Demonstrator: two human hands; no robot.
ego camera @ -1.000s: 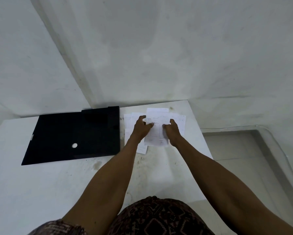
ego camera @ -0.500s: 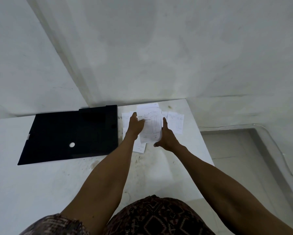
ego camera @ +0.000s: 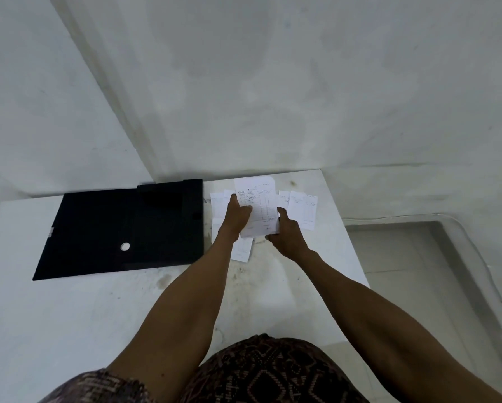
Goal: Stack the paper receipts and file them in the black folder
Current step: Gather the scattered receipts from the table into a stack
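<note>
A white printed receipt (ego camera: 261, 203) is lifted above the white table (ego camera: 69, 309), held between both hands. My left hand (ego camera: 236, 219) grips its left edge with the thumb on its face. My right hand (ego camera: 284, 234) grips its lower right corner. More receipts lie flat on the table: one to the right (ego camera: 303, 209), one at the left (ego camera: 218, 203), one below the hands (ego camera: 242, 251). The black folder (ego camera: 122, 228) lies shut and flat to the left of the papers, a white round spot on its cover.
The table stands in a corner of grey-white walls (ego camera: 273, 82). Its right edge drops to a tiled floor (ego camera: 404, 257) with a raised kerb. A patterned garment (ego camera: 267, 373) fills the bottom of the view.
Both hands have lifted one receipt off the pile; a second ago they pressed it flat on the table. The right hand has shifted down to the receipt's lower corner.
</note>
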